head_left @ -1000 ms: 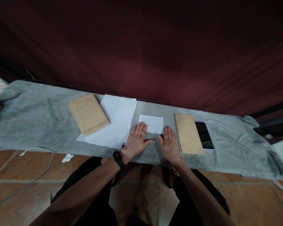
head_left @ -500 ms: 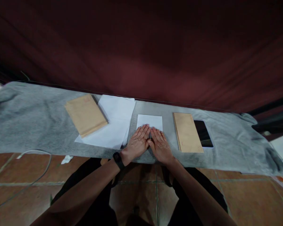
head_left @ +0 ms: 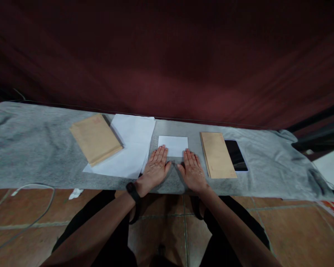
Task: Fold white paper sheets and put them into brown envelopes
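A small folded white sheet of paper point(head_left: 173, 144) lies flat on the grey cloth in front of me. My left hand point(head_left: 156, 167) rests palm down, its fingertips on the paper's near left corner and its thumb held away. On the other side, my right hand point(head_left: 192, 170) lies flat with fingers stretched, its fingertips at the near right corner. Neither hand grips anything. Left of my left hand are larger white sheets point(head_left: 133, 148), partly under a stack of brown envelopes point(head_left: 97, 139). To the right of my right hand is another stack of brown envelopes point(head_left: 218, 155).
A dark-screened phone point(head_left: 236, 155) sits partly beneath the right envelopes. Grey cloth point(head_left: 39, 148) covers the narrow surface, with a dark red curtain point(head_left: 167, 81) along its back. A white cable point(head_left: 48, 207) and a crumpled tissue point(head_left: 75, 193) lie at the front left.
My hands have slid apart from the middle of the folded paper to its two near corners, uncovering more of it. The whole view has shifted slightly.
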Demonstrator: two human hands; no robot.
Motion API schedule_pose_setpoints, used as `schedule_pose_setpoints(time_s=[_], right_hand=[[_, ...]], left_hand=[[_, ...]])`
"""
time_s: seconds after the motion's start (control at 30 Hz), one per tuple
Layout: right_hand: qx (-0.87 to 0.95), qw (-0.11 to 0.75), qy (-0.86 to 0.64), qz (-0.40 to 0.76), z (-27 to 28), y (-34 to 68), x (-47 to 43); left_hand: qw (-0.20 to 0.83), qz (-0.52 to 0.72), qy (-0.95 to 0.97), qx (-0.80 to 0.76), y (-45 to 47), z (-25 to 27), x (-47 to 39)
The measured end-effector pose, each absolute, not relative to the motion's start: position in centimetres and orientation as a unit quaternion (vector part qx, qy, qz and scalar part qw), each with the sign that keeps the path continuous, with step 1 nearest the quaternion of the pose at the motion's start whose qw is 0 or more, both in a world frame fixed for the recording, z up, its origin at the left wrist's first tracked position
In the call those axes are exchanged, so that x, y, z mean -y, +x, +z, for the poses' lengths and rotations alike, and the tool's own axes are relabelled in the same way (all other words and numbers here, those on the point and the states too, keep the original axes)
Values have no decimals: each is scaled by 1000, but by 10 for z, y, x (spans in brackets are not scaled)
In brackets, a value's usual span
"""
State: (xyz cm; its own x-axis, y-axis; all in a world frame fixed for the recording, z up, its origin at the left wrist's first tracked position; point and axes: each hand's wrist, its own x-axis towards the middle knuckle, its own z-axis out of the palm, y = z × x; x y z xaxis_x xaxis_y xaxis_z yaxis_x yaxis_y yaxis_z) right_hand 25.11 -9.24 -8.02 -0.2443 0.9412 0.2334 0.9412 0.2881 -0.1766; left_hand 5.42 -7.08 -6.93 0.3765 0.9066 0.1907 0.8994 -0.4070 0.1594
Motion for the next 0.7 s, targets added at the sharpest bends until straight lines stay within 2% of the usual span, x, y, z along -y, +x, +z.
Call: schedule_pose_setpoints(time_s=[0.47,0.7], right_hand=[[765,154,-625,26,-74,257,91],[791,184,-576,93,-59,245,71]], left_hand=[[-19,130,781,-611,58,-59,67],[9,163,844,-511,76,-60,59]])
